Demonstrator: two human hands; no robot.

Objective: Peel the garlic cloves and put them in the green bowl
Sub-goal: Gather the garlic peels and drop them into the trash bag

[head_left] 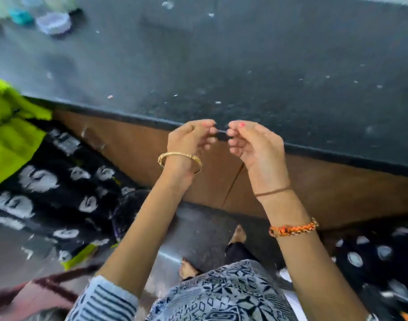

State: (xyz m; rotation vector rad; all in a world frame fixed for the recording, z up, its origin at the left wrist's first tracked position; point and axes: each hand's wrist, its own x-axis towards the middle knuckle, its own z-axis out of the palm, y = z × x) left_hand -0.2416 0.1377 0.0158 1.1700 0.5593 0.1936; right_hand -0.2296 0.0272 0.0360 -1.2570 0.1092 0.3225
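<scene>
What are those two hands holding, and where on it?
Left hand and right hand each pinch one end of a small dark thing; too blurred to name.

— What are you seeing lying around you?
— You're looking at a dark countertop point(279, 72), a blurred clear lid point(53, 23) sitting far left, and a lime cloth point(11, 126) hanging beside it.

Both hands are meeting at the dark counter point(267, 77) edge: the left hand point(189, 140) and right hand point(256, 142) are pinching something small and blurred between the fingertips.
</scene>
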